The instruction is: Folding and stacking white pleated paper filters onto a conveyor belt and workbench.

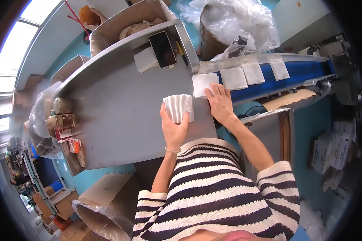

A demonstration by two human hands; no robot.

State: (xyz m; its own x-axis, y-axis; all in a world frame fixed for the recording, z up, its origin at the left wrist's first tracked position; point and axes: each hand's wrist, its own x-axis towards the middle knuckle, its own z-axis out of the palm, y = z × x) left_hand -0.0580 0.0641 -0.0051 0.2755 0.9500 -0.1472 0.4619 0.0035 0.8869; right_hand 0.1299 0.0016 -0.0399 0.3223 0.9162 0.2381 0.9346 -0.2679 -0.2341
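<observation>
My left hand (174, 130) is closed round a thick bundle of folded white paper napkins (178, 107), held on edge over the near right of a grey metal table. Its thumb lies against the bundle's right side, the fingers against the left. My right hand (221, 103) rests its slightly bent, spread fingers on a flat white napkin stack (202, 83) where the table meets a blue conveyor belt. Whether any finger reaches under that stack is hidden. More folded napkins (233, 78) lie in a row along the belt (300, 71).
A phone (162, 49) lies on white paper near the metal table's (120, 108) far edge, beside a yellow pen-like thing (179, 48). Tape rolls and small boxes (64, 120) stand at the left end. Cardboard boxes (104, 34) and clear plastic bags (245, 24) are beyond.
</observation>
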